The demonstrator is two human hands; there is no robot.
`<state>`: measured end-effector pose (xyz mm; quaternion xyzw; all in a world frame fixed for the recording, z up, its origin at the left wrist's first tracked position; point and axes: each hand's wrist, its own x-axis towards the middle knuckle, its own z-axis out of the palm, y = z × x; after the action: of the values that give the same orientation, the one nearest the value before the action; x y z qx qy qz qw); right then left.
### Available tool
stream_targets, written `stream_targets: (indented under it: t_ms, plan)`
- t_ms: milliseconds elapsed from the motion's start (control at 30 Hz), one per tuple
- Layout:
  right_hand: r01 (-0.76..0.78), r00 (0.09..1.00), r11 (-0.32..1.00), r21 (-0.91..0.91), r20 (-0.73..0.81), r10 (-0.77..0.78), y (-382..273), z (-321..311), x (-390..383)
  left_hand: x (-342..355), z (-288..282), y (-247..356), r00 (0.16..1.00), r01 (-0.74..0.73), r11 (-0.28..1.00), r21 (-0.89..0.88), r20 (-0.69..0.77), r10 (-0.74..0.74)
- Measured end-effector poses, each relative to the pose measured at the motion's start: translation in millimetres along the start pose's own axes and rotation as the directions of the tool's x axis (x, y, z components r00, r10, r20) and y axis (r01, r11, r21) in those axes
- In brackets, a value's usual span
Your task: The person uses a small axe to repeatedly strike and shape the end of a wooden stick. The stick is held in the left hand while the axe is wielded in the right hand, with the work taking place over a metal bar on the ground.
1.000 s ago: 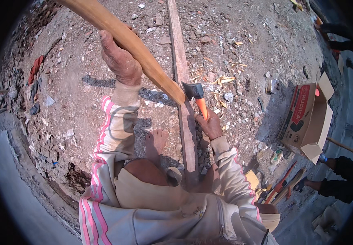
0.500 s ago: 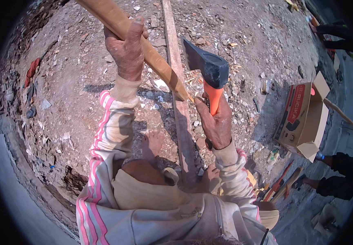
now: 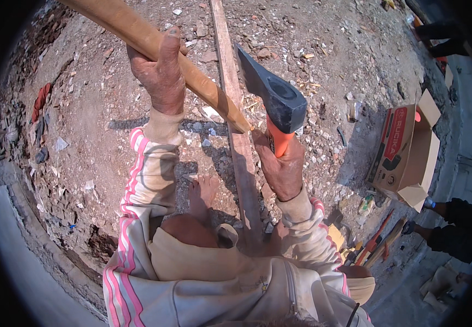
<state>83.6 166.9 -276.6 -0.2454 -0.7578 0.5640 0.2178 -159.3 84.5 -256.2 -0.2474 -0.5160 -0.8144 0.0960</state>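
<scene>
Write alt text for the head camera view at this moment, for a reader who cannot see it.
Seen from above, a person's left hand grips a long wooden pole held at a slant over a plank lying on rubble-strewn ground, while the right hand raises a hatchet with a dark head and an orange handle. An open cardboard box sits at right.

Open dirt left of the plank; cardboard box crowds the right.

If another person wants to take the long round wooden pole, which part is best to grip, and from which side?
Probably the bare stretch of the long round wooden pole above the left hand, approached from the upper left. Its lower tip sits beside the dark axe head that the right hand holds raised by the orange handle, so that end is crowded and risky.
</scene>
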Motion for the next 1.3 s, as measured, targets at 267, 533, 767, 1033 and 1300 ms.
stream_targets:
  t_ms: [267, 533, 767, 1033, 1300]
  plan:
    - [-0.212, 0.976, 0.968, -0.133, 0.017, 0.216, 109.3, 10.9, -26.4, 17.8, -4.0, 11.2, 0.997, 0.011, 1.000, -0.024, -0.075, -0.013]
    - [-0.093, 0.995, 0.990, -0.106, 0.019, 0.096, 35.6, 6.4, -0.3, 32.1, 15.4, 16.9, 0.997, 0.004, 1.000, 0.011, -0.079, -0.003]
    - [-0.298, 0.947, 0.946, -0.124, 0.082, 0.309, 63.9, -41.5, 9.3, 20.9, 54.5, 15.3, 0.998, -0.017, 0.998, 0.066, -0.065, 0.021]
    - [-0.023, 0.998, 1.000, 0.016, 0.057, 0.022, -12.1, -66.5, 21.3, -14.4, 88.8, 7.2, 0.999, -0.017, 0.994, 0.104, -0.038, 0.021]
    - [-0.171, 0.982, 0.983, -0.069, 0.069, 0.176, 11.0, -71.2, 5.3, -22.5, 69.6, 6.2, 0.996, -0.070, 0.989, 0.131, -0.042, 0.076]
